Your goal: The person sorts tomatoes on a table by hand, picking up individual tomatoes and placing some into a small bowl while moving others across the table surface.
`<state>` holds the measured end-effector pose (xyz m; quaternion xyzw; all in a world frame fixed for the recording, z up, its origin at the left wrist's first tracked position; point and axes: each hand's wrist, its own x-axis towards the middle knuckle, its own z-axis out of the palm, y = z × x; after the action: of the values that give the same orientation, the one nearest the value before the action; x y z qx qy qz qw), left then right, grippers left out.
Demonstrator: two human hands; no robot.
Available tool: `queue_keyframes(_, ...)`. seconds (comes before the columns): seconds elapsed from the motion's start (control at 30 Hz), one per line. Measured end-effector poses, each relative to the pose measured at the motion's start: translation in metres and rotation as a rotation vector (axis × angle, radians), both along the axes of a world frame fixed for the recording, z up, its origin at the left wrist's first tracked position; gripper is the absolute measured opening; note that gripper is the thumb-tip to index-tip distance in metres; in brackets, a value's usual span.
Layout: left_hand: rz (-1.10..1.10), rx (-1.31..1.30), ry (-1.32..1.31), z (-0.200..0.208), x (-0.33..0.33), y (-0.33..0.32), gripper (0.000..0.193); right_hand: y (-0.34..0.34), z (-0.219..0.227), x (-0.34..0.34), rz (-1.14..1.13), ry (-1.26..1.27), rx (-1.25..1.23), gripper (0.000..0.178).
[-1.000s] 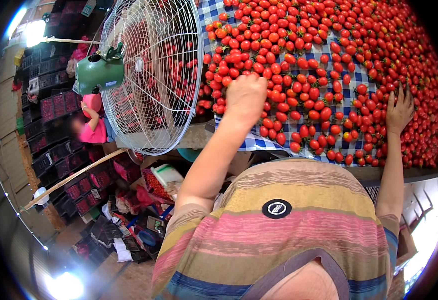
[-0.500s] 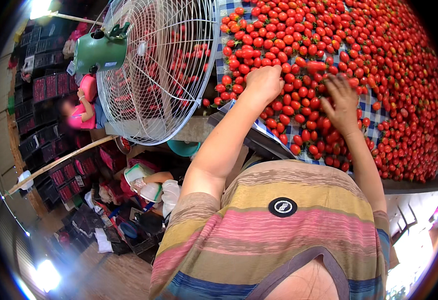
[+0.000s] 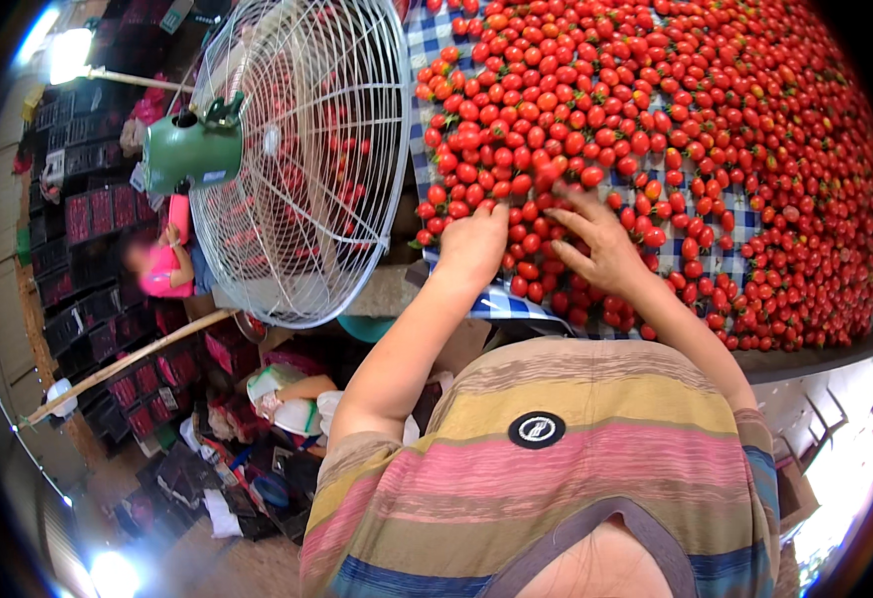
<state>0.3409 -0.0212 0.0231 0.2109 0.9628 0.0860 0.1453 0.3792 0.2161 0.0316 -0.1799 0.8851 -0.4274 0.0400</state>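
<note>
The left grip [image 3: 473, 245] is curled, but whether anything is held cannot be told; the right grip [image 3: 606, 249] is opened loosely. Red tomatoes [image 3: 556, 120] are spread between and beyond them on checked cloth [image 3: 518, 303].

Tomatoes [image 3: 805, 199] lie across the cloth [image 3: 429, 45], a bench [image 3: 785, 365] beneath it, a fan [image 3: 194, 154] to its left, crates [image 3: 98, 214] farther left

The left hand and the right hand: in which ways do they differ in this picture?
The left hand is curled like a loose fist, while the right hand has its fingers spread. The left hand's fingertips are hidden; the right hand's fingers show, partly blurred. Both hands are bare and reach to the red tomatoes.
</note>
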Motion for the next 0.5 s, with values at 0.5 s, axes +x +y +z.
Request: queue_keyframes(0.5,0.082,0.317,0.463,0.003,-0.091,0.06,0.044,0.098,0.002,0.038,-0.597,-0.857,-1.747,0.041)
